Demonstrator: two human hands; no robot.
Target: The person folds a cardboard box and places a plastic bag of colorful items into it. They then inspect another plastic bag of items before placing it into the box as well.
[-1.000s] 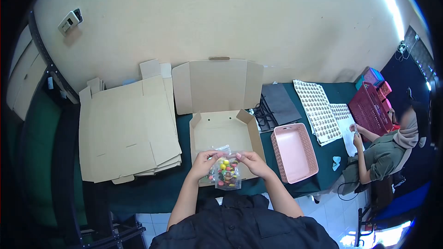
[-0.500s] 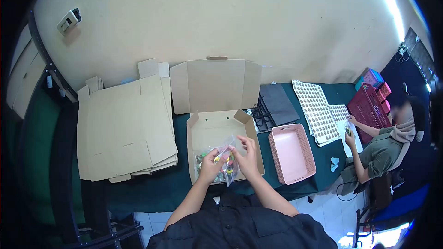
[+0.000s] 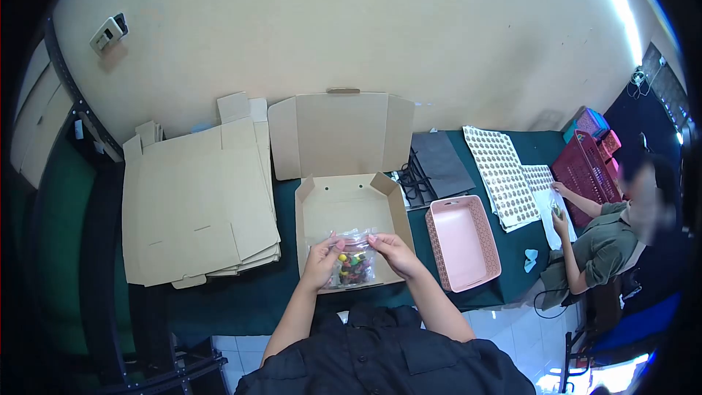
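Note:
A clear plastic bag (image 3: 354,267) of small colourful pieces hangs upright between my hands, over the near part of an open cardboard box (image 3: 351,208). My left hand (image 3: 322,260) pinches the bag's top left corner between thumb and fingers. At the top right corner, my right hand (image 3: 395,254) grips the bag in the same way. The box's lid (image 3: 342,135) stands raised against the wall. What lies in the box behind the bag is mostly hidden.
Flattened cardboard boxes (image 3: 197,205) are stacked at the left. To the right are a pink basket (image 3: 464,245), dark paper bags (image 3: 441,164) and sticker sheets (image 3: 501,175). Farther right, a co-worker (image 3: 603,249) sits beside a maroon crate (image 3: 585,168), holding a small item.
The bag was tilted and bunched between my hands; now it hangs flat and upright, facing me. My right hand's raised fingers have closed on its corner. The co-worker's head has moved slightly.

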